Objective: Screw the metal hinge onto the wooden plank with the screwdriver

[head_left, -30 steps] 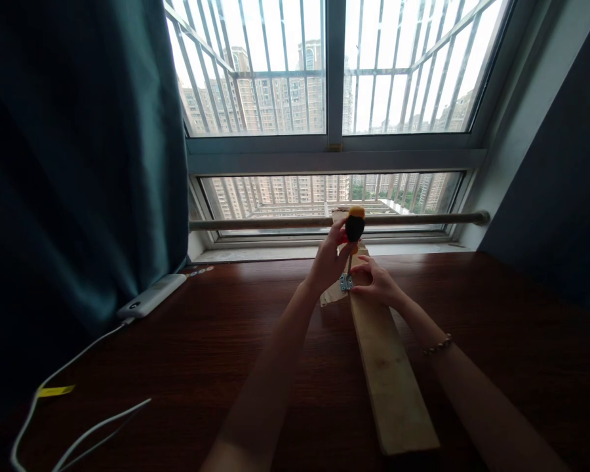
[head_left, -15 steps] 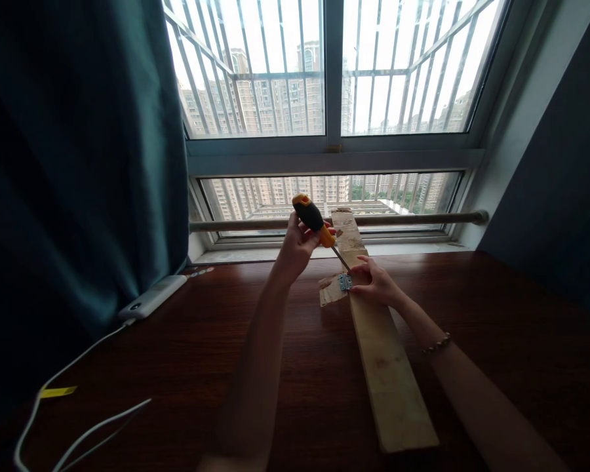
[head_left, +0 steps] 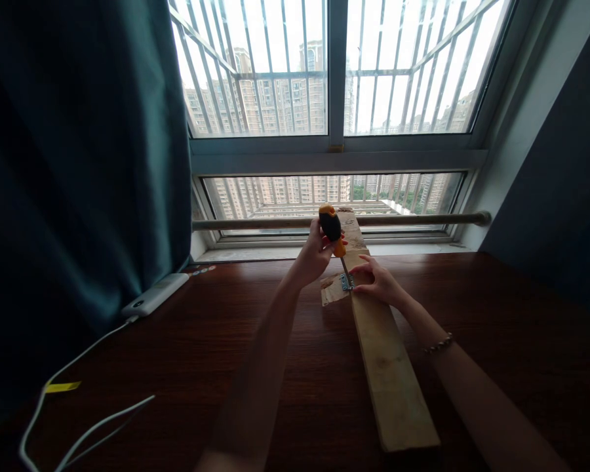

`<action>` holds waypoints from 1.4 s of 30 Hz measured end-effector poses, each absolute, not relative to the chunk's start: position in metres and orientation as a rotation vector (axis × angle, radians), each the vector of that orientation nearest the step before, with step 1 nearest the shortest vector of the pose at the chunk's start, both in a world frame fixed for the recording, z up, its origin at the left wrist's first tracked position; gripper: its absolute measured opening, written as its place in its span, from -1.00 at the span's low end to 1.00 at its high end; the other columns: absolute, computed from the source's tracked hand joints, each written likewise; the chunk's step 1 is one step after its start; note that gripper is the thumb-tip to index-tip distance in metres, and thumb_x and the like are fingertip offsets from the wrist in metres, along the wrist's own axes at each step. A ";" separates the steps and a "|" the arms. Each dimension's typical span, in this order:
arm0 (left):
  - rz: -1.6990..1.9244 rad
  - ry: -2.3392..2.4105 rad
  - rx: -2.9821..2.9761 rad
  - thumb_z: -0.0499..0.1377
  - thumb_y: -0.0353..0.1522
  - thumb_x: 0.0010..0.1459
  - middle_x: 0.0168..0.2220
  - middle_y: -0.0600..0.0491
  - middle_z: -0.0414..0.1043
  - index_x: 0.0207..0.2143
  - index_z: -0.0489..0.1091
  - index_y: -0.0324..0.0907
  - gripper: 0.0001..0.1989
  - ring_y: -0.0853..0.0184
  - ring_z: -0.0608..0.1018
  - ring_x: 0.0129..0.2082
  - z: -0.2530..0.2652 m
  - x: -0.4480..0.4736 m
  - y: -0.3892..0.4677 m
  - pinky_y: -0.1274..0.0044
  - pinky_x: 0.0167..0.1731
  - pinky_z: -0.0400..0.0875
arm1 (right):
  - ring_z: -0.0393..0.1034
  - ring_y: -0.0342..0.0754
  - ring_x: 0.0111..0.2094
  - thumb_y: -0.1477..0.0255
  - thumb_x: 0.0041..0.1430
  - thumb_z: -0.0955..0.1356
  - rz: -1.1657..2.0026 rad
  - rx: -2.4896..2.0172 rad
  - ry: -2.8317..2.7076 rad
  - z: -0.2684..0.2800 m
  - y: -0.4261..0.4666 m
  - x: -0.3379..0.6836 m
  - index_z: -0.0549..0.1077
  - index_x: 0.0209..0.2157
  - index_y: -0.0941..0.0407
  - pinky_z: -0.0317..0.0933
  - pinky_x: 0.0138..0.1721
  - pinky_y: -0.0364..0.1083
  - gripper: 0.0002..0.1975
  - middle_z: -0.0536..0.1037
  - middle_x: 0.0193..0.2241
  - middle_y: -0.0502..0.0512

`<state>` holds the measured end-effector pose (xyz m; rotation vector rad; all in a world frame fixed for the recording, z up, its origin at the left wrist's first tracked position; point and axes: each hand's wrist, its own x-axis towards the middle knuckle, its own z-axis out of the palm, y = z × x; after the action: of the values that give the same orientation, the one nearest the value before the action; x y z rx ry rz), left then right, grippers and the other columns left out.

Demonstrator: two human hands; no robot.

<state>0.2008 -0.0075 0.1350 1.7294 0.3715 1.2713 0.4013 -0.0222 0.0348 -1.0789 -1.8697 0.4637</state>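
Observation:
My left hand (head_left: pixel 316 254) is closed around the orange and black handle of a screwdriver (head_left: pixel 330 226). The screwdriver tilts steeply, its shaft reaching down to a small metal hinge (head_left: pixel 347 282). That hinge lies where a long wooden board (head_left: pixel 391 367) meets a short wood piece (head_left: pixel 332 290) on its left. My right hand (head_left: pixel 378 283) rests on the board, thumb and fingers pinching at the hinge's right edge. Whether a screw sits under the screwdriver tip is too small to tell.
The dark wooden tabletop (head_left: pixel 187 354) carries a white power strip (head_left: pixel 156 295) with a white cable (head_left: pixel 86 347) at the left. A yellow tag (head_left: pixel 63 387) is on the cable. Behind the table, a horizontal rail (head_left: pixel 423 219) crosses the window. A dark curtain (head_left: pixel 103 144) hangs at left.
My left hand has moved right with the screwdriver, which now stands more upright with its tip over the hinge. My right hand has stayed at the hinge.

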 end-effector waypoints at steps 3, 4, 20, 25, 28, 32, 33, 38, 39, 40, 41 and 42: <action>1.272 0.364 1.736 0.13 -0.48 0.04 -0.25 0.05 0.32 -0.20 0.05 -0.14 -0.68 0.33 0.52 -0.26 0.134 0.201 -0.007 0.38 -0.21 0.39 | 0.37 0.01 -0.09 0.41 -0.16 0.48 0.466 -1.074 -1.871 0.034 -0.021 0.401 0.07 0.09 0.11 0.14 0.03 0.06 -0.20 0.51 -0.17 0.10; 1.269 0.365 1.737 0.13 -0.48 0.04 -0.25 0.05 0.32 -0.20 0.05 -0.14 -0.68 0.33 0.52 -0.26 0.135 0.201 -0.007 0.38 -0.21 0.39 | 0.37 0.02 -0.09 0.42 -0.16 0.48 0.464 -1.077 -1.872 0.034 -0.021 0.401 0.07 0.10 0.11 0.15 0.03 0.06 -0.20 0.51 -0.17 0.10; 1.269 0.363 1.778 0.13 -0.45 0.04 -0.26 0.05 0.29 -0.18 0.04 -0.12 -0.67 0.32 0.50 -0.25 0.134 0.204 -0.009 0.37 -0.21 0.38 | 0.37 0.03 -0.08 0.40 -0.16 0.48 0.470 -1.096 -1.872 0.034 -0.021 0.402 0.06 0.09 0.09 0.15 0.03 0.07 -0.20 0.51 -0.17 0.09; 1.286 0.368 1.786 0.12 -0.47 0.05 -0.25 0.04 0.30 -0.20 0.05 -0.13 -0.69 0.32 0.50 -0.24 0.135 0.202 -0.010 0.39 -0.22 0.39 | 0.38 0.03 -0.09 0.40 -0.17 0.49 0.467 -1.085 -1.871 0.033 -0.020 0.402 0.07 0.10 0.09 0.16 0.02 0.07 -0.20 0.52 -0.18 0.10; 1.293 0.358 1.787 0.13 -0.46 0.05 -0.26 0.05 0.32 -0.19 0.06 -0.13 -0.68 0.32 0.51 -0.24 0.135 0.202 -0.009 0.39 -0.21 0.39 | 0.37 0.04 -0.08 0.41 -0.17 0.49 0.478 -1.096 -1.868 0.035 -0.022 0.401 0.09 0.09 0.08 0.15 0.03 0.08 -0.21 0.52 -0.18 0.10; 1.297 0.330 1.767 0.15 -0.43 0.04 -0.26 0.05 0.33 -0.17 0.07 -0.12 -0.67 0.30 0.51 -0.23 0.137 0.201 -0.010 0.36 -0.21 0.39 | 0.37 0.06 -0.08 0.41 -0.18 0.49 0.482 -1.124 -1.861 0.036 -0.022 0.401 0.09 0.09 0.09 0.16 0.03 0.09 -0.20 0.51 -0.17 0.11; 1.292 0.328 1.768 0.15 -0.43 0.05 -0.25 0.04 0.33 -0.17 0.07 -0.12 -0.67 0.29 0.51 -0.23 0.137 0.201 -0.010 0.35 -0.20 0.39 | 0.37 0.06 -0.08 0.41 -0.18 0.49 0.481 -1.123 -1.859 0.036 -0.022 0.401 0.08 0.10 0.09 0.16 0.02 0.09 -0.19 0.51 -0.17 0.11; 1.282 0.337 1.797 0.13 -0.43 0.06 -0.26 0.04 0.33 -0.19 0.06 -0.12 -0.70 0.29 0.52 -0.24 0.136 0.203 -0.011 0.36 -0.23 0.40 | 0.37 0.05 -0.08 0.41 -0.15 0.48 0.474 -1.104 -1.872 0.034 -0.021 0.402 0.07 0.10 0.08 0.14 0.04 0.09 -0.21 0.51 -0.16 0.10; 1.281 0.335 1.798 0.13 -0.43 0.06 -0.27 0.04 0.33 -0.19 0.06 -0.13 -0.70 0.29 0.52 -0.25 0.136 0.203 -0.010 0.37 -0.24 0.40 | 0.37 0.05 -0.08 0.41 -0.15 0.48 0.473 -1.101 -1.874 0.034 -0.021 0.402 0.07 0.10 0.09 0.14 0.04 0.08 -0.21 0.51 -0.17 0.10; 1.282 0.332 1.797 0.13 -0.43 0.06 -0.27 0.04 0.33 -0.18 0.05 -0.13 -0.69 0.29 0.52 -0.25 0.135 0.203 -0.010 0.37 -0.24 0.40 | 0.37 0.05 -0.08 0.41 -0.15 0.48 0.475 -1.098 -1.875 0.034 -0.021 0.402 0.07 0.10 0.09 0.14 0.04 0.08 -0.21 0.51 -0.17 0.10; 1.283 0.329 1.796 0.13 -0.43 0.06 -0.27 0.03 0.32 -0.18 0.05 -0.13 -0.69 0.29 0.52 -0.25 0.135 0.203 -0.009 0.37 -0.24 0.40 | 0.37 0.05 -0.08 0.41 -0.15 0.48 0.477 -1.097 -1.873 0.035 -0.021 0.402 0.07 0.10 0.09 0.14 0.04 0.08 -0.21 0.51 -0.17 0.10; 1.283 0.327 1.796 0.13 -0.43 0.06 -0.26 0.04 0.32 -0.17 0.05 -0.13 -0.68 0.29 0.52 -0.25 0.135 0.202 -0.008 0.37 -0.23 0.40 | 0.37 0.05 -0.08 0.41 -0.15 0.47 0.478 -1.096 -1.874 0.035 -0.022 0.401 0.07 0.10 0.09 0.15 0.04 0.08 -0.21 0.51 -0.17 0.10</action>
<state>0.2025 -0.0085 0.1345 1.7959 0.3266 1.2831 0.4015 -0.0216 0.0349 -1.0959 -1.8738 0.4783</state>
